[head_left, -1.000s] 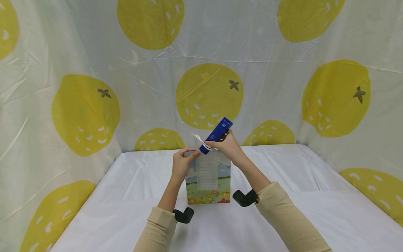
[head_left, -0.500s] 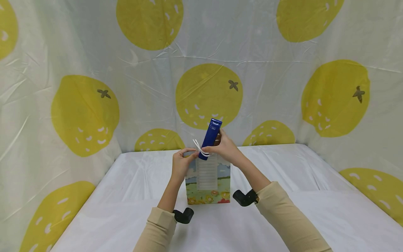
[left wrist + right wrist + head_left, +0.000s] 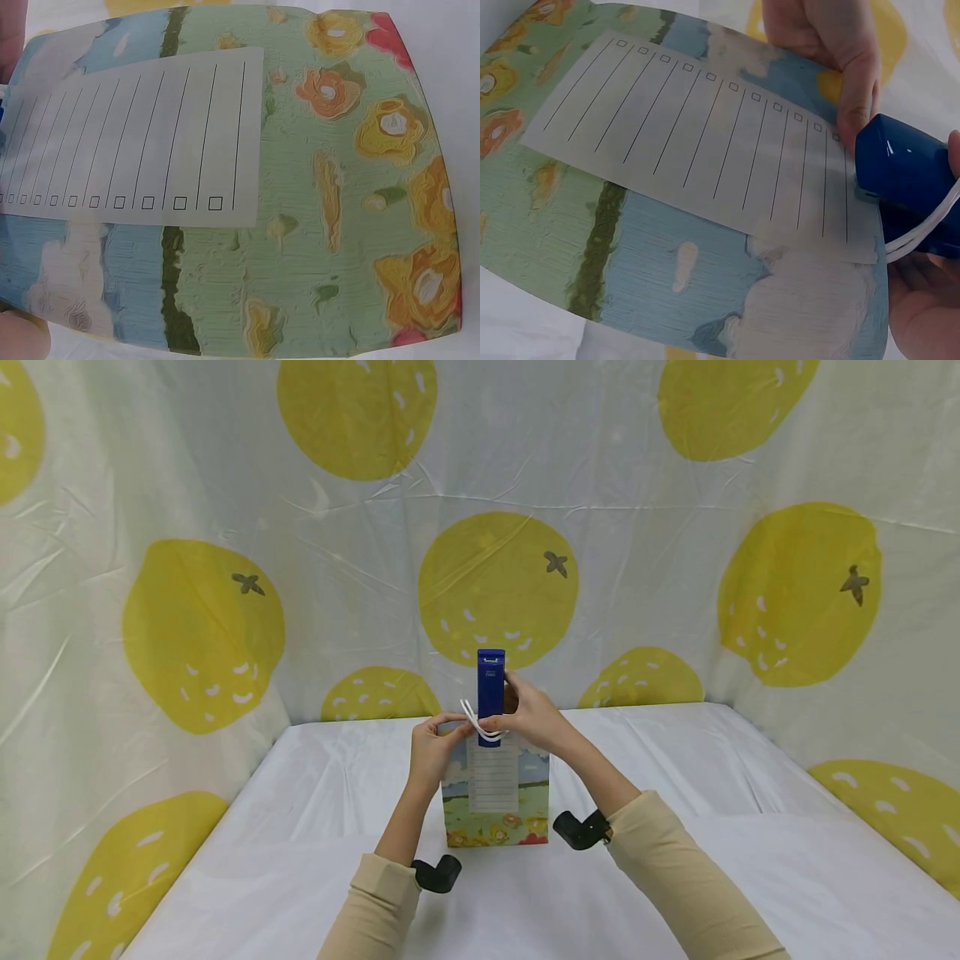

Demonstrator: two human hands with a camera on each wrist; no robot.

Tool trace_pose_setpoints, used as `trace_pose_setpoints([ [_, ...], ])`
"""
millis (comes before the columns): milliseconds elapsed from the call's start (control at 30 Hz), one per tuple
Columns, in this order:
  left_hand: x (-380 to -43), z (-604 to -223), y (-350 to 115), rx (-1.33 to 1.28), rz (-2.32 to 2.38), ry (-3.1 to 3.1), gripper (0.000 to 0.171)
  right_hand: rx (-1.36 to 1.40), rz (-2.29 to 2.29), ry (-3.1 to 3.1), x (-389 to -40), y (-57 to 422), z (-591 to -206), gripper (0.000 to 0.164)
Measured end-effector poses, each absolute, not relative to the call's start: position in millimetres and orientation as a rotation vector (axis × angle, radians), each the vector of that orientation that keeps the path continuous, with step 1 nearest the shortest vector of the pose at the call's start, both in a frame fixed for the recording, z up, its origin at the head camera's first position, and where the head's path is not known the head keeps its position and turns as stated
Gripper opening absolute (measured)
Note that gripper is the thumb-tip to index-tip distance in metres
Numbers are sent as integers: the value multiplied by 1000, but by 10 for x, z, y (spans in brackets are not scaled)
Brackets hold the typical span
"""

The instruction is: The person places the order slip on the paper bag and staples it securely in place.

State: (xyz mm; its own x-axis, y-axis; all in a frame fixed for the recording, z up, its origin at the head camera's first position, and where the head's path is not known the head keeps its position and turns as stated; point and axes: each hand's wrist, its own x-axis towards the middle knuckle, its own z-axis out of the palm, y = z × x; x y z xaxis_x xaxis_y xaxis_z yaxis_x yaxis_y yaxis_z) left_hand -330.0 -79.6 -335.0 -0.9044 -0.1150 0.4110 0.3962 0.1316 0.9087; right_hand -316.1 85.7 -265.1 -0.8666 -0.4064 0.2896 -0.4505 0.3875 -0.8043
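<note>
Blue stapler (image 3: 491,681), held nearly vertical at the top edge of a flower-printed paper bag (image 3: 533,793), nose pointing down. In the right wrist view the bag's edge runs into the gap between the stapler's two arms, over the end of the checklist sheet (image 3: 493,781), which lies lengthwise on the bag's front. A white cord (image 3: 928,227), apparently the bag's handle, crosses beside that gap. The right hand (image 3: 536,718) grips the stapler, thumb in front and fingers behind; whether it is squeezing cannot be told. The left hand (image 3: 431,752) pinches the bag's top edge just beside the stapler, thumb on the front face.

The step in hand appears to be lining up the stapler to fix sheet and bag together. The next move would call for a firm squeeze by the right hand while the left steadies the edge, with the cord kept clear of the staple's path.

Periphery: black wrist cameras, left (image 3: 437,872) and right (image 3: 582,831), near the beige sleeves (image 3: 690,877); a white tablecloth (image 3: 540,910) below; a lemon-printed curtain (image 3: 345,560) behind. Whether the bag's lower edge touches the cloth is unclear.
</note>
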Motion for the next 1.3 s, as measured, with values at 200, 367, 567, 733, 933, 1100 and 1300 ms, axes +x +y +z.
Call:
trace_pose_setpoints([
  [200, -3289, -3339, -787, -280, -1835, -2038, 21, 841, 1530, -2581, -3178, 868, -2658, 77],
  [367, -3284, -3336, -787, -294, -1846, -2032, 20, 845, 1525, -2576, -3183, 869, -2668, 74],
  [567, -3287, -3333, -788, -296, -1832, -2048, 19, 827, 1526, -2531, -3182, 851, -2703, 67],
  [733, -3297, -3318, -806, -330, -1822, -2061, 19, 800, 1502, -2505, -3170, 828, -2721, 63],
  [933, -3286, -3312, -850, -406, -1783, -2089, 19, 799, 1511, -2477, -3160, 816, -2734, 62],
  [1100, -3259, -3283, -934, -523, -1797, -2151, 24, 785, 1500, -2474, -3159, 814, -2742, 62],
  [1300, -3224, -3168, -1027, -678, -1597, -2401, 39, 772, 1477, -2470, -3141, 823, -2733, 60],
])
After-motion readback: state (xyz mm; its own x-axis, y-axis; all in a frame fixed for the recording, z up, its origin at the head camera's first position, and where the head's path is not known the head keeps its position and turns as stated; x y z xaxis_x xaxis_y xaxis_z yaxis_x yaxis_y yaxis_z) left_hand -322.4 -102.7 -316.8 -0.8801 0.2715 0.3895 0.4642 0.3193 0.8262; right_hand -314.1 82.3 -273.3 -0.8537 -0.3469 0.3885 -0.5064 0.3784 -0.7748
